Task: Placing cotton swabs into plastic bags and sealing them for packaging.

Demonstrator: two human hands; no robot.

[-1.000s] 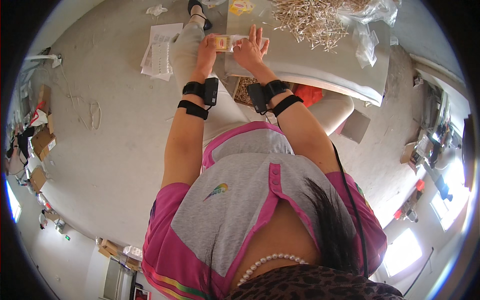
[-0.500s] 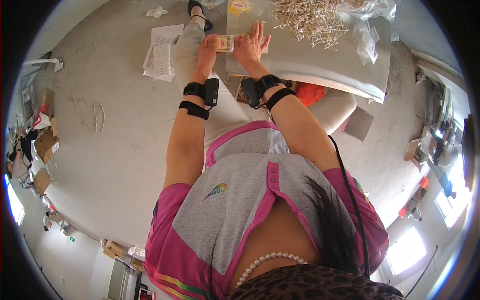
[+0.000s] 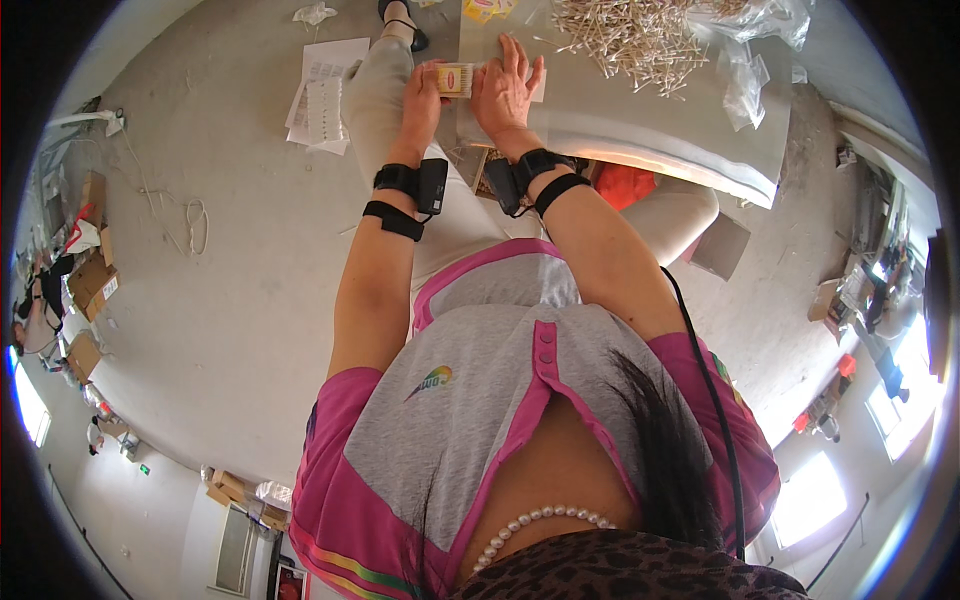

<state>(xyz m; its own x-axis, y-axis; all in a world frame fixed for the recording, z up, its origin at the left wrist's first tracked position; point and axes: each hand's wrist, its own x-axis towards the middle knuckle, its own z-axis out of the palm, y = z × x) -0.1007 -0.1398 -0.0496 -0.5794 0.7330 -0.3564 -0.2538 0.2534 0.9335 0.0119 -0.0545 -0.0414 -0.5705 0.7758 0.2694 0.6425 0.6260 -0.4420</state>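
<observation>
a small clear pack (image 3: 454,80) with a yellow label, filled with a row of thin sticks, sits between the two hands at the left edge of the desk (image 3: 650,135), partly past that edge as seen from above. the left hand (image 3: 422,95) is closed around the pack's left end, fingers and thumb bent on it, so the pack points out to the right of this hand. the right hand (image 3: 506,95) is on the pack's other side, its thumb side right by the pack's right end; whether they touch, i cannot tell. this hand is open, fingers spread toward the far side, above a pale flat piece (image 3: 539,86) that shows past its right side; i cannot tell if it has hold of anything.

farther right on the desk is a loose heap of sticks (image 3: 635,45), with a crumpled clear plastic bag (image 3: 745,88) to its right. a yellow packet (image 3: 487,9) lies beyond the right hand, near the far left of the desk. to the left of the left hand, white sheets (image 3: 327,62) lie on the floor (image 3: 240,180).
</observation>
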